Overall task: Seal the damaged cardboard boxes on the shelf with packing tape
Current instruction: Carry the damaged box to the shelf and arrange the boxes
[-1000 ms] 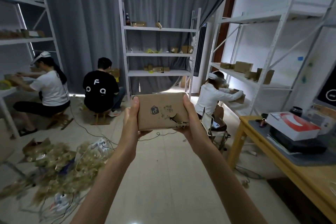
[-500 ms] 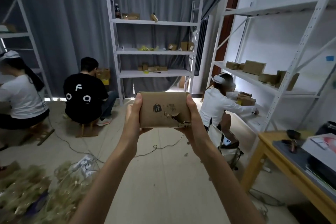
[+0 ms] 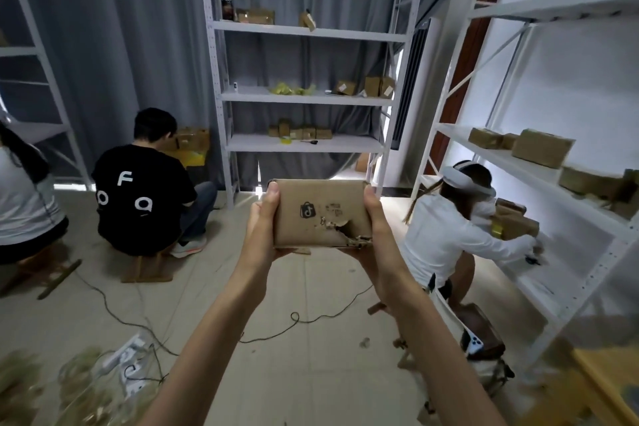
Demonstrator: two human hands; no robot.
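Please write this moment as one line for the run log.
stage: box inspection | left hand: grips cardboard box | right hand: grips box | damage: torn hole, lower right | tape: none applied

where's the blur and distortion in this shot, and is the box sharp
Head view: the cardboard box is sharp, its torn corner clear; the floor clutter at bottom left is smeared; wide-angle bending tilts the right shelf rack.

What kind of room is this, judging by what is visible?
Probably a small storeroom or packing room: white metal shelving holds small cardboard boxes, people sit working at the racks, and both hands hold a torn box.
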